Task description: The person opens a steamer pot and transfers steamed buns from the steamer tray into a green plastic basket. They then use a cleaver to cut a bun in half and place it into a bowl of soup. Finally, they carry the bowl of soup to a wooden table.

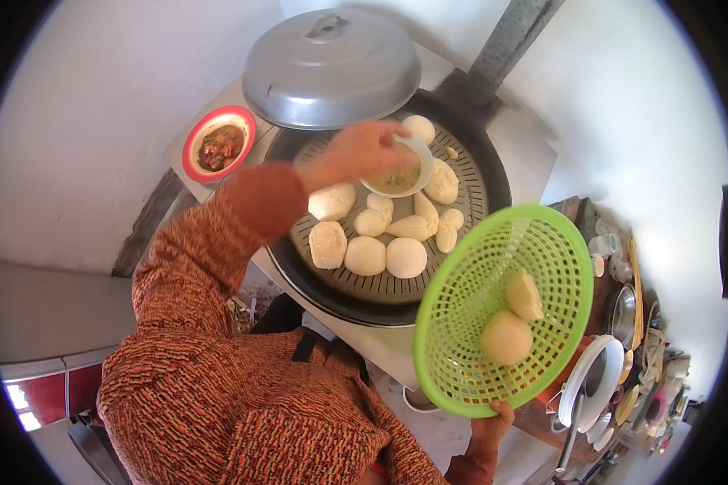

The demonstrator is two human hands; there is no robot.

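My left hand (pixel 366 152) reaches over a wide black pan (pixel 493 174) and has its fingers, slightly blurred, at the rim of a small white bowl (pixel 395 184). The bowl holds a pale liquid with green bits. Around it, on a slotted steaming plate (pixel 368 285), lie several pale steamed buns (pixel 406 257), some round and some in twisted or knotted shapes. My right hand (pixel 493 422) grips the lower rim of a green plastic colander (pixel 453 311), tilted beside the pan. Inside the colander are a round bun (pixel 506 338) and a smaller piece of bun (pixel 525 295).
A large domed metal lid (pixel 332 69) stands behind the pan. To the left is a red-rimmed bowl (pixel 192 153) of chopped red and green food. A metal pipe (pixel 519 40) rises at the back. Kitchenware, including a metal basin (pixel 621 317), crowds the right side.
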